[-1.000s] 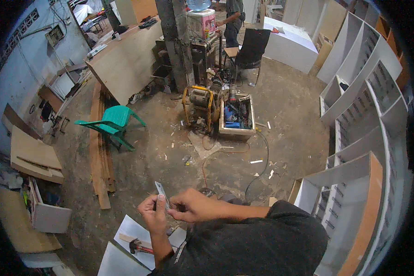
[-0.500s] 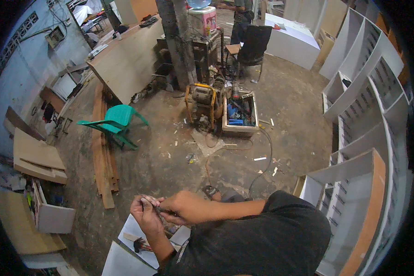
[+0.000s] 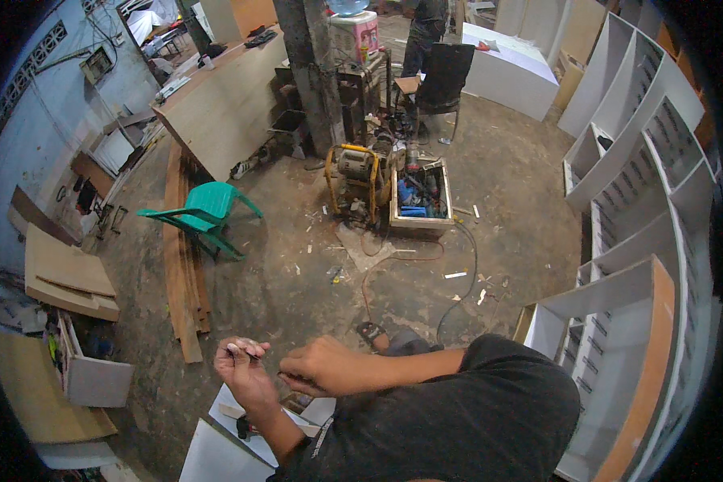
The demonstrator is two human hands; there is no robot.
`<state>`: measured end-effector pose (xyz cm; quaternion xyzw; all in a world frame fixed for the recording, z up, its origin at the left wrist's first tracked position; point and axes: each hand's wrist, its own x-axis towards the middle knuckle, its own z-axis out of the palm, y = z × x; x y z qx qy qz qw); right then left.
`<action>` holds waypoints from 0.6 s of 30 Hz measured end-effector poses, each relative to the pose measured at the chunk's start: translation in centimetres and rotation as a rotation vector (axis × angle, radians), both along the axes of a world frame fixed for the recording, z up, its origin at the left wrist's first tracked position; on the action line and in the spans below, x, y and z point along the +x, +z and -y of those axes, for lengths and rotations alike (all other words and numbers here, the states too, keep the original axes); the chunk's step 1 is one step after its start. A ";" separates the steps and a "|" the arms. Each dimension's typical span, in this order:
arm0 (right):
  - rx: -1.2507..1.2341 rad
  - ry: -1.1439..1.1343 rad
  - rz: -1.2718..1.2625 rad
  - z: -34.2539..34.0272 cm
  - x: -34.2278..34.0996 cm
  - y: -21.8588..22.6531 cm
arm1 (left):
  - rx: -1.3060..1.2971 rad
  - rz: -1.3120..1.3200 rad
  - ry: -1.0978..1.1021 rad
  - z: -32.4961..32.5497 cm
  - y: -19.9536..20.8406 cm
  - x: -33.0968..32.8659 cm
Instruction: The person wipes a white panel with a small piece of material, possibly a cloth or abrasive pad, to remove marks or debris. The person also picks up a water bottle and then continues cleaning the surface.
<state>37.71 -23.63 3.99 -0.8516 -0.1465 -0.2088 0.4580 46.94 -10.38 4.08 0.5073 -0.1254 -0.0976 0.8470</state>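
The left hand [image 3: 245, 371] and right hand [image 3: 317, 371] are close together, low in the room, above flat boards [image 3: 217, 450] lying on the floor. Ahead and to the left stands a plastic chair [image 3: 200, 215], planks [image 3: 186, 281] lying beside it. Straight ahead sit a machine [image 3: 353, 173] and, just to its right, an open box of tools [image 3: 419, 199]. Shelf units [image 3: 643, 241] line the right side.
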 end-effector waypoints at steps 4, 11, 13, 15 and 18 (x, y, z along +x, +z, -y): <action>-0.002 0.037 -0.051 -1.0 -0.8 -0.9 | -0.089 0.167 0.241 -3.8 0.6 4.6; 0.802 -0.162 -0.302 2.1 -2.0 3.1 | 0.242 0.316 0.149 -1.1 4.3 3.2; 0.897 -0.147 -0.304 2.1 -2.5 4.3 | 0.310 0.324 0.006 -0.2 3.9 1.4; 0.875 -0.148 -0.280 2.0 -2.6 4.5 | 0.296 0.299 -0.126 0.5 4.1 -0.7; 0.773 -0.174 -0.218 2.4 -2.8 4.6 | 0.170 0.271 -0.332 0.7 3.9 -1.2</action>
